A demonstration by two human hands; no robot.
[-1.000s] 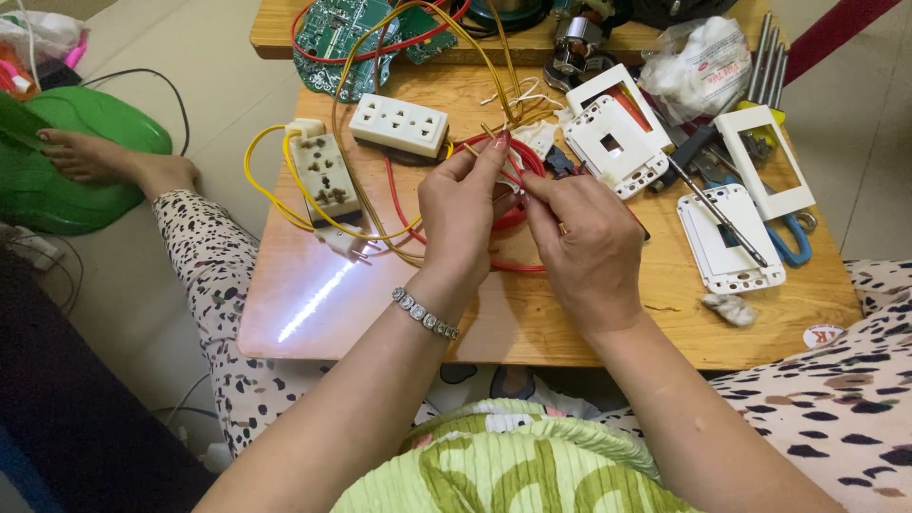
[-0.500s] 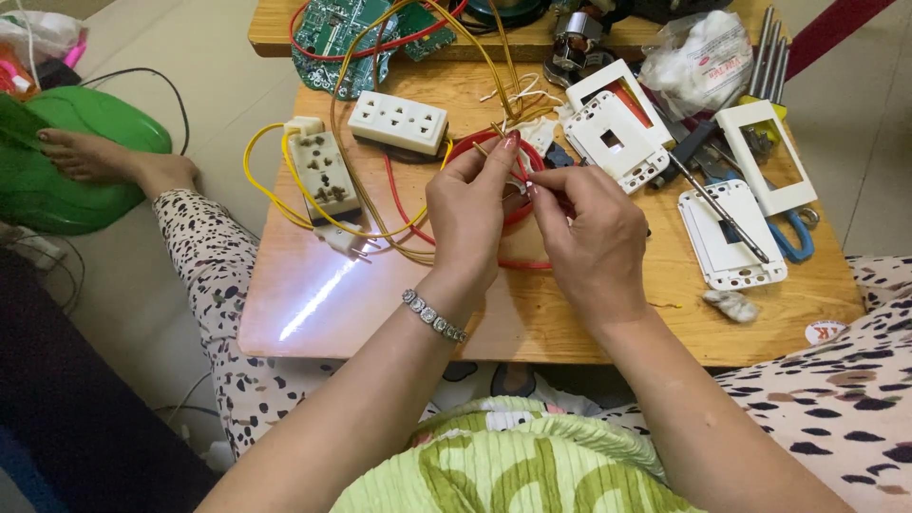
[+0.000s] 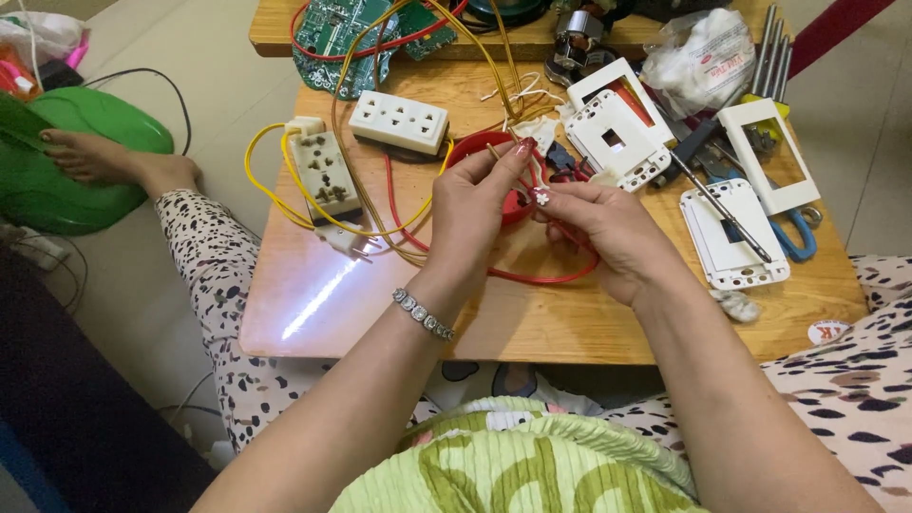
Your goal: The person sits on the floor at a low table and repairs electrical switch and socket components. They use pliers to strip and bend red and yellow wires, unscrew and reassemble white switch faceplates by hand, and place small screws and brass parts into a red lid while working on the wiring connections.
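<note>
Left hand (image 3: 472, 211), fingertips pinched on red wire (image 3: 532, 275) over table (image 3: 570, 328) | right hand (image 3: 606, 233), closed on same wire, touching left | yellowed socket block (image 3: 323, 176), left | white power strip (image 3: 399, 122), behind | green circuit board (image 3: 347, 38), farthest.

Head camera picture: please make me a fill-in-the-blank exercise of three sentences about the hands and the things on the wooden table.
1. The left hand and the right hand work together on a wire of ____ colour.
2. The bracelet sits on the ____ wrist.
3. The screwdriver lies across a ____ switch plate.

Missing words: red; left; white
</note>
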